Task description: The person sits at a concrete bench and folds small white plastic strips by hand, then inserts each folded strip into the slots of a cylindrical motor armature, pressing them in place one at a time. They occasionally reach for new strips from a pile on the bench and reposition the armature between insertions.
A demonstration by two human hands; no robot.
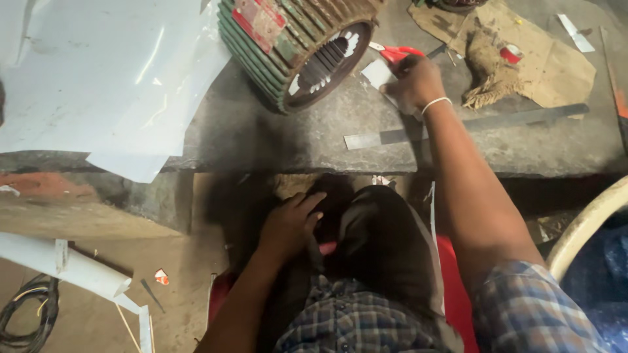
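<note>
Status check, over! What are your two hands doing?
Right hand on red-handled scissors and white paper piece. Left hand resting on lap. Steel ruler alongside.

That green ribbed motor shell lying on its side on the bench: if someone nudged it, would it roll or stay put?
The motor shell looks like thick finned metal, so probably heavy and stiff. Lying on its round side, it could roll if pushed, though the ribs may grip the stone bench and slow it.

Red rectangular label (260, 19) on motor housing (294, 52)
</note>
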